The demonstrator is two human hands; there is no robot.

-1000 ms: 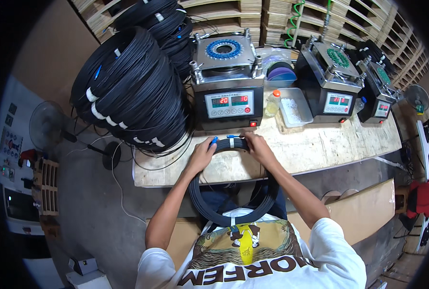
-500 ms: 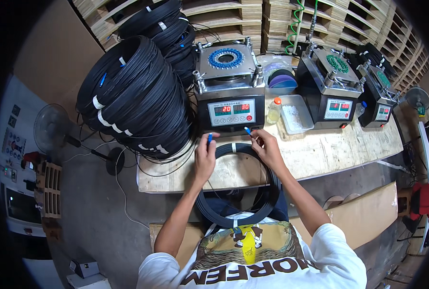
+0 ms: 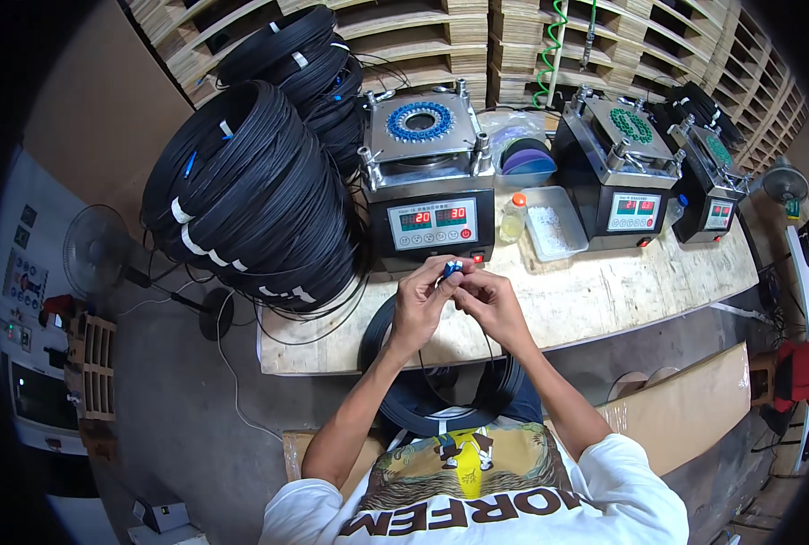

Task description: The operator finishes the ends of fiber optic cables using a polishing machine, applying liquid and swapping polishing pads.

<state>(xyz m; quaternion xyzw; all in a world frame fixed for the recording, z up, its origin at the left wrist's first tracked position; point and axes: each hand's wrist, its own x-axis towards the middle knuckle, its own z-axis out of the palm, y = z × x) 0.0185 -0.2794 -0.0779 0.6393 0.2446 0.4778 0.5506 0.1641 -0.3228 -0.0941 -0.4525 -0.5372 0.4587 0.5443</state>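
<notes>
My left hand (image 3: 418, 307) and my right hand (image 3: 495, 313) meet in front of the nearest machine, fingers closed in a pinch. Blue cable connectors (image 3: 453, 268) with white tips stick up between the fingertips, close together. Fingers partly hide them, so which finger grips which connector is hard to see. From each hand a thin black cable runs down to a coil of black cable (image 3: 379, 341), which leans on the table edge and my lap. White tape (image 3: 443, 425) binds the coil near my shirt.
Behind my hands stands a polishing machine (image 3: 430, 227) with a ring of blue connectors (image 3: 420, 122) on top. Tall stacks of coiled black cable (image 3: 250, 200) rise at left. A bottle with an orange cap (image 3: 513, 218), a plastic tub (image 3: 554, 227) and further machines (image 3: 618, 173) are at right.
My hands have come together from either side, bringing the two blue connectors next to each other. The coil sits a little lower in the view.
</notes>
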